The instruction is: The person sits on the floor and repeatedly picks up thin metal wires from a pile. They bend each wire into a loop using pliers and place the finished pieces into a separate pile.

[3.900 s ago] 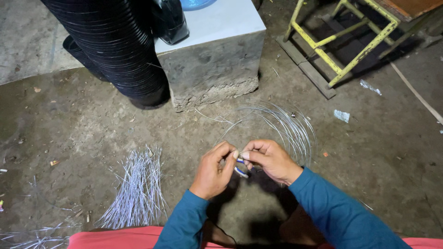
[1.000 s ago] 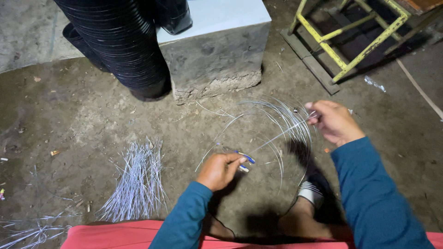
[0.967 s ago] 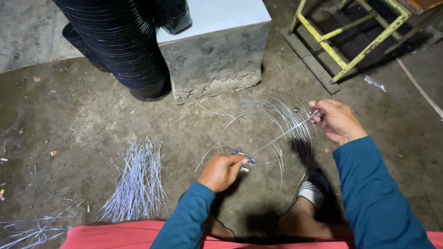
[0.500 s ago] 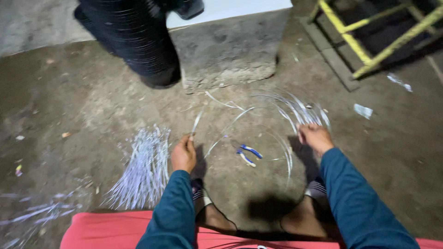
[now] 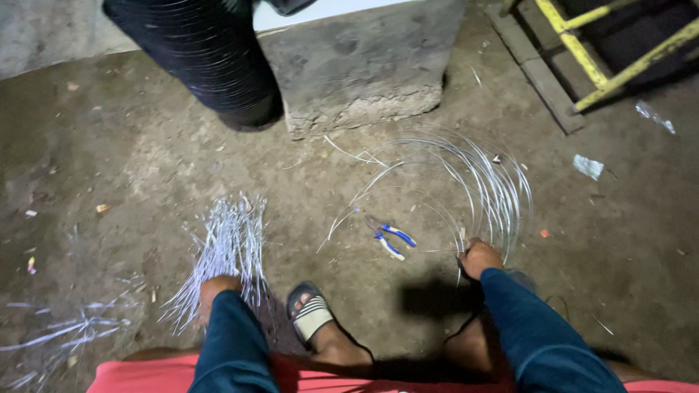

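Observation:
My left hand (image 5: pixel 216 290) rests on the near end of a bundle of short cut wire pieces (image 5: pixel 231 244) lying on the dirt floor. Its fingers are curled under and hidden. My right hand (image 5: pixel 478 257) is closed around a strand at the near edge of a loose coil of silver wire (image 5: pixel 496 182). Blue-handled pliers (image 5: pixel 390 239) lie on the ground between my hands, inside the coil's left side, with neither hand touching them. Both arms wear dark blue sleeves.
A concrete block (image 5: pixel 364 73) stands beyond the coil, with a black ribbed cylinder (image 5: pixel 207 65) to its left. A yellow metal frame (image 5: pixel 597 58) sits at the far right. My sandalled foot (image 5: pixel 312 319) is between my arms. More wire pieces (image 5: pixel 58 336) lie at the lower left.
The pliers left my hands and now lie on the ground. My left hand carried a cut piece left to the bundle. My right hand dropped from the coil's far side to its near edge.

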